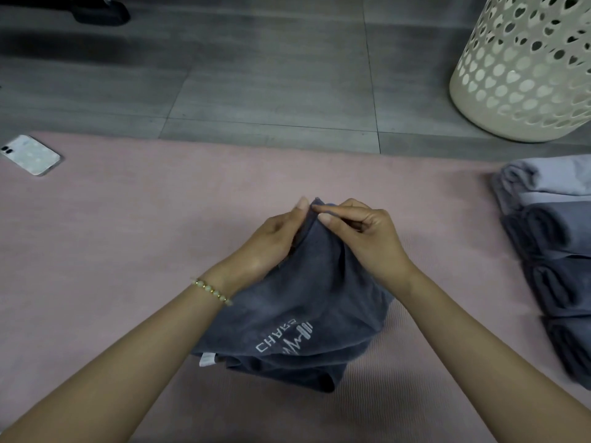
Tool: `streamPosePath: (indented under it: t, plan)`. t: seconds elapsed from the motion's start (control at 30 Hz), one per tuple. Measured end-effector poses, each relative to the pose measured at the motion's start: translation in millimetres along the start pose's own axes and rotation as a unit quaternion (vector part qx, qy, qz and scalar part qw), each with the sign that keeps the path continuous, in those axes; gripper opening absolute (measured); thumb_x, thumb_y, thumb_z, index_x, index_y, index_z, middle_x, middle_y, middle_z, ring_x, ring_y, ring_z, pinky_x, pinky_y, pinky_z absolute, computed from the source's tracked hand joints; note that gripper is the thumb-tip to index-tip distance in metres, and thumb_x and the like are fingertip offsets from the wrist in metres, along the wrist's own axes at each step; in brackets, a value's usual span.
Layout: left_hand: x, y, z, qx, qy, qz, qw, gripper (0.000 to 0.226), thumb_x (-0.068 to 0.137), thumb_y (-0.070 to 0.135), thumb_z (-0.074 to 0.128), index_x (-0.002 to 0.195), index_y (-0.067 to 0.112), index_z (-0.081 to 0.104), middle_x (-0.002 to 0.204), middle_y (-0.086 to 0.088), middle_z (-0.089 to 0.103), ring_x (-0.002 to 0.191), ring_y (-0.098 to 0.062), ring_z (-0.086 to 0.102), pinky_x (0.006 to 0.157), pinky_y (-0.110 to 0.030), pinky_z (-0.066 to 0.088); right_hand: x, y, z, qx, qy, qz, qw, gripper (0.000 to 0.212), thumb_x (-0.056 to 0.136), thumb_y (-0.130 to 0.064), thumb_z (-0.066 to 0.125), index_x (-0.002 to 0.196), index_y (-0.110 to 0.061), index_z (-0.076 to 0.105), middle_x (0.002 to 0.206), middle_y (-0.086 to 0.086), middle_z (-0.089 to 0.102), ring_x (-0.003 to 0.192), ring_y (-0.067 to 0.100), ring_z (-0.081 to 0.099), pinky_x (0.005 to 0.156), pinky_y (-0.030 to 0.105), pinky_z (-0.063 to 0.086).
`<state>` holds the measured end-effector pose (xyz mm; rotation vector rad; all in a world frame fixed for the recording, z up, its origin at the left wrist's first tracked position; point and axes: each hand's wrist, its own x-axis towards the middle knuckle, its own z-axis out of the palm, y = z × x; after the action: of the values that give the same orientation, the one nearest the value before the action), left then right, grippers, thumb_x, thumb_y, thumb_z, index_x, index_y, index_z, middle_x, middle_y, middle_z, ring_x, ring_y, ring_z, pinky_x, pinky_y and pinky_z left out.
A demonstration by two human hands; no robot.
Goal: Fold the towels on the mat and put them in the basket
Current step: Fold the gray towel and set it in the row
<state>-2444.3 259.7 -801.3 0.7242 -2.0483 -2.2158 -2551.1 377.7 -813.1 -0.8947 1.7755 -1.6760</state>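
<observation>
Both forearms reach in from the near edge; dark grey towel point(297, 314) hangs between them over the pink mat point(128, 235), centre. Left hand point(271, 241) and right hand point(364, 235) pinch its top corner, fingers point(332, 210) clamped on the cloth. Beaded bracelet point(212, 292) on left wrist. Folded towels point(556, 251) stacked right. White basket point(524, 65) far right on floor. Phone point(30, 154) far left.
</observation>
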Motion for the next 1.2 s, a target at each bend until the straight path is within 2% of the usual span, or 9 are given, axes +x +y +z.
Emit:
streamPosePath:
  t: [0.13, 0.33, 0.5, 0.6, 0.73, 0.87, 1.0, 1.1, 1.2]
  plan:
    - [0, -3, -3, 0.093, -0.039, 0.109, 0.989, 0.025, 0.095, 0.020, 0.051, 0.114, 0.010, 0.063, 0.114, -0.007, 0.068, 0.102, -0.005, 0.059, 0.094, -0.025, 0.048, 3, -3, -2, -0.007, 0.010, 0.003, 1.000, 0.016, 0.084, -0.006, 0.067, 0.098, -0.009, 0.074, 0.087, 0.013, 0.069, 0.083, 0.012, 0.063, 0.080, 0.019, 0.048]
    - [4, -5, -8, 0.186, -0.065, 0.111, 0.974, 0.026, 0.098, 0.024, 0.046, 0.104, 0.011, 0.067, 0.101, -0.003, 0.071, 0.089, -0.004, 0.061, 0.086, -0.028, 0.051, 2, -6, 0, 0.005, 0.032, 0.017, 0.999, 0.011, 0.082, -0.005, 0.069, 0.089, -0.012, 0.074, 0.082, -0.007, 0.072, 0.079, -0.001, 0.064, 0.075, 0.011, 0.045]
    - [3, -5, -10, 0.163, -0.079, 0.124, 0.976, 0.024, 0.099, 0.019, 0.044, 0.113, 0.024, 0.063, 0.110, 0.016, 0.066, 0.102, 0.007, 0.059, 0.090, -0.014, 0.044, 7, 0, 0, 0.011, 0.013, 0.121, 0.992, 0.022, 0.082, -0.022, 0.070, 0.103, -0.015, 0.070, 0.098, 0.002, 0.066, 0.088, 0.007, 0.062, 0.085, 0.019, 0.049]
    - [4, -15, -13, 0.109, -0.028, 0.113, 0.987, 0.018, 0.096, 0.020, 0.050, 0.099, 0.013, 0.067, 0.089, 0.006, 0.071, 0.084, 0.000, 0.061, 0.076, -0.018, 0.047, 7, 4, -1, -0.001, -0.003, 0.136, 0.991, 0.017, 0.085, -0.020, 0.067, 0.089, -0.004, 0.070, 0.086, 0.006, 0.068, 0.080, 0.008, 0.061, 0.079, 0.020, 0.050]
    - [1, -50, -20, 0.079, 0.035, 0.081, 0.993, 0.010, 0.088, 0.022, 0.062, 0.086, 0.013, 0.065, 0.074, 0.011, 0.068, 0.071, 0.000, 0.059, 0.066, -0.016, 0.048, 11, 7, -9, 0.053, 0.130, 0.118, 0.983, 0.020, 0.090, -0.015, 0.061, 0.070, -0.014, 0.058, 0.060, -0.011, 0.056, 0.059, -0.001, 0.047, 0.060, 0.011, 0.040]
    - [-12, -86, -33, 0.120, -0.049, -0.045, 0.991, 0.020, 0.090, 0.025, 0.060, 0.095, 0.007, 0.068, 0.088, 0.004, 0.072, 0.080, -0.007, 0.066, 0.071, -0.020, 0.053, 13, 15, -33, 0.057, 0.200, 0.140, 0.968, 0.023, 0.094, -0.020, 0.057, 0.071, -0.017, 0.054, 0.053, -0.016, 0.055, 0.056, -0.003, 0.047, 0.058, 0.011, 0.041]
    - [-12, -89, -42, 0.136, -0.067, -0.040, 0.988, 0.023, 0.091, 0.026, 0.059, 0.110, 0.013, 0.063, 0.104, 0.004, 0.070, 0.093, -0.005, 0.066, 0.083, -0.018, 0.051, 9, 27, -40, 0.028, 0.204, 0.180, 0.962, 0.012, 0.096, -0.019, 0.052, 0.085, -0.014, 0.055, 0.068, -0.008, 0.057, 0.061, -0.001, 0.052, 0.054, 0.007, 0.042]
    - [-7, -84, -43, 0.189, -0.029, 0.005, 0.982, 0.024, 0.090, 0.030, 0.060, 0.099, 0.008, 0.065, 0.096, -0.006, 0.071, 0.086, -0.009, 0.063, 0.084, -0.029, 0.053, 10, 29, -30, -0.073, 0.131, 0.170, 0.974, 0.005, 0.096, -0.015, 0.051, 0.095, -0.012, 0.055, 0.079, -0.002, 0.060, 0.071, 0.007, 0.053, 0.061, 0.009, 0.044]
    - [-3, -69, -41, 0.246, -0.045, 0.028, 0.968, 0.024, 0.088, 0.032, 0.063, 0.078, 0.010, 0.065, 0.072, 0.001, 0.065, 0.066, -0.004, 0.055, 0.065, -0.026, 0.048, 8, 16, -11, -0.134, -0.084, 0.142, 0.977, 0.005, 0.088, -0.027, 0.064, 0.088, -0.024, 0.067, 0.088, -0.012, 0.069, 0.080, -0.007, 0.061, 0.076, 0.008, 0.043]
